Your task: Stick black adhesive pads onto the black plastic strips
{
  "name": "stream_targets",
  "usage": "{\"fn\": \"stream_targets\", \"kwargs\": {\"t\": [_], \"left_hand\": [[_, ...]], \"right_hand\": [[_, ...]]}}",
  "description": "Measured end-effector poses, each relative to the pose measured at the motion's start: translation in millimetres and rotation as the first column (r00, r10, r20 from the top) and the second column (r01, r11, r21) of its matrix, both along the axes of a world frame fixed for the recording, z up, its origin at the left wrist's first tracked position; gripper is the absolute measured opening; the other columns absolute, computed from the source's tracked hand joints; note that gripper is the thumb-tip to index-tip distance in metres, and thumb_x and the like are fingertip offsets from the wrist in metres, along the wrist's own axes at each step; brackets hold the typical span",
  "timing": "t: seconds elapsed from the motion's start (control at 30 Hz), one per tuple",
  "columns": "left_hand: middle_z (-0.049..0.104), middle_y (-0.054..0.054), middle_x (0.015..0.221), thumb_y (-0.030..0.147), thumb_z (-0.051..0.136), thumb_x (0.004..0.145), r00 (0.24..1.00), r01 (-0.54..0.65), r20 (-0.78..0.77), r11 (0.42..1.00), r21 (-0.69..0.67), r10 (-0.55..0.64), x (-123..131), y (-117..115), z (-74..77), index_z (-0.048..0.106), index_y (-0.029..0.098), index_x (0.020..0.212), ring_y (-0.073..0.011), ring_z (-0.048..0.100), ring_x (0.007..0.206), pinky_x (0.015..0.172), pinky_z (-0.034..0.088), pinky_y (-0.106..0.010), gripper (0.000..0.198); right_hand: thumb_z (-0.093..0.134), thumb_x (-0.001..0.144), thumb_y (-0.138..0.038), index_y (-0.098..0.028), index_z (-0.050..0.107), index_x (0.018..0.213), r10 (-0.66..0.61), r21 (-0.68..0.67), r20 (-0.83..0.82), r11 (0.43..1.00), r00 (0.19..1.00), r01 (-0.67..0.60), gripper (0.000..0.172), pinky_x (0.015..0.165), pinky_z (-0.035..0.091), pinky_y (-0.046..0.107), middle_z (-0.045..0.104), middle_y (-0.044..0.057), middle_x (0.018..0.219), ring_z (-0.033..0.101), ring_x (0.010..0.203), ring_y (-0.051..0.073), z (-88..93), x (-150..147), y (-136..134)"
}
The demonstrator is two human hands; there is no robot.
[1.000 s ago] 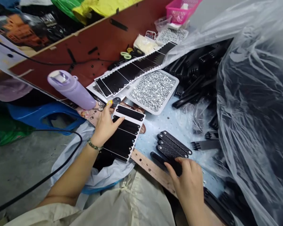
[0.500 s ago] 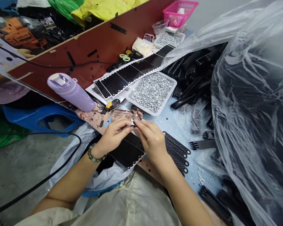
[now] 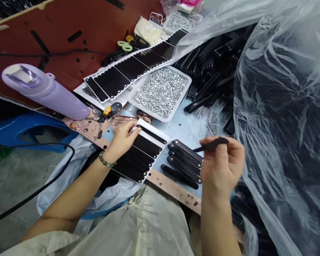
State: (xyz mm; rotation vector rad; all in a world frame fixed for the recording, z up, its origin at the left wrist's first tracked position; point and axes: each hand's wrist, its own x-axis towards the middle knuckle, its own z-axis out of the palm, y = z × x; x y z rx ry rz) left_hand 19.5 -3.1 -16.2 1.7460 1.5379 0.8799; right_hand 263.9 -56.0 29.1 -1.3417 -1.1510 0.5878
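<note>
Head view: left hand [image 3: 122, 139] pinching black-strip sheet [image 3: 135, 163], right hand [image 3: 222, 169] pinching thin black piece [image 3: 215, 143].

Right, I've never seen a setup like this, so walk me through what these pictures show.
There's no machine here: you are seeing a person's two bare hands. Every picture comes from one camera worn on the head, looking forward and down.

The left hand touches a sheet of black strips near its top edge; whether it pinches the sheet is hard to tell. The right hand is raised, with a slim black piece in its grip.

On the table, between the hands, lie patterned black strips side by side, with a plain black strip nearer the person. Farther back stands a tray of small metal pieces. A purple bottle leans at the left, and clear plastic sheeting covers much of the right.
</note>
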Motion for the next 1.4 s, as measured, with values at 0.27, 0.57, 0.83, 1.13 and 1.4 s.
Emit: {"fn": "stream_targets", "kwargs": {"t": [0.27, 0.57, 0.83, 1.13, 1.4], "left_hand": [[0.060, -0.006, 0.102, 0.019, 0.049, 0.089, 0.937, 0.346, 0.088, 0.934, -0.089, -0.339, 51, -45, 9.8, 0.059, 0.021, 0.111, -0.0128, 0.060, 0.078, 0.071, 0.050, -0.025, 0.024], [0.068, -0.006, 0.095, 0.017, 0.052, 0.083, 0.861, 0.451, 0.436, 0.789, -0.417, -0.262, 72, -42, -14.5, 0.063, 0.017, 0.103, -0.0155, 0.067, 0.083, 0.070, 0.054, -0.025, 0.024], [0.066, -0.003, 0.085, 0.025, 0.060, 0.080, 0.850, 0.445, 0.473, 0.794, -0.413, -0.231, 82, -39, -15.3, 0.061, 0.017, 0.091, -0.0139, 0.065, 0.072, 0.064, 0.053, -0.024, 0.013], [0.064, -0.002, 0.087, 0.023, 0.061, 0.080, 0.904, 0.364, 0.363, 0.853, -0.375, -0.226, 87, -41, -17.8, 0.058, 0.017, 0.085, -0.0117, 0.064, 0.066, 0.057, 0.051, -0.021, 0.008], [0.069, -0.005, 0.087, 0.027, 0.054, 0.085, 0.870, 0.448, 0.411, 0.784, -0.429, -0.272, 89, -41, -10.3, 0.067, 0.017, 0.096, -0.0166, 0.069, 0.074, 0.067, 0.056, -0.026, 0.019]], "right_hand": [[0.051, 0.090, -0.023, -0.023, 0.060, 0.104, 0.408, -0.368, 0.559, 0.902, 0.722, -0.225, 0.017, 0.083, 0.051, 0.036, 0.063, 0.007, 0.100, 0.060, 0.094, 0.019, -38.9, 12, -55], [0.047, 0.092, -0.025, -0.021, 0.062, 0.101, 0.420, -0.435, 0.660, 0.890, 0.622, -0.140, 0.019, 0.076, 0.050, 0.033, 0.063, 0.007, 0.096, 0.060, 0.087, 0.019, -39.6, 4, -46], [0.047, 0.093, -0.025, -0.021, 0.062, 0.098, 0.431, -0.439, 0.693, 0.888, 0.579, -0.135, 0.017, 0.074, 0.049, 0.032, 0.065, 0.006, 0.095, 0.060, 0.087, 0.019, -37.9, 0, -42], [0.052, 0.090, -0.034, -0.021, 0.055, 0.107, 0.383, -0.480, 0.717, 0.877, 0.582, 0.013, 0.022, 0.072, 0.048, 0.033, 0.063, 0.007, 0.095, 0.061, 0.087, 0.022, -27.6, 25, -65], [0.049, 0.090, -0.026, -0.022, 0.061, 0.084, 0.347, -0.551, 0.437, 0.833, 0.830, -0.058, 0.014, 0.067, 0.047, 0.029, 0.064, 0.003, 0.081, 0.060, 0.075, 0.017, -36.6, 44, -73]]}}
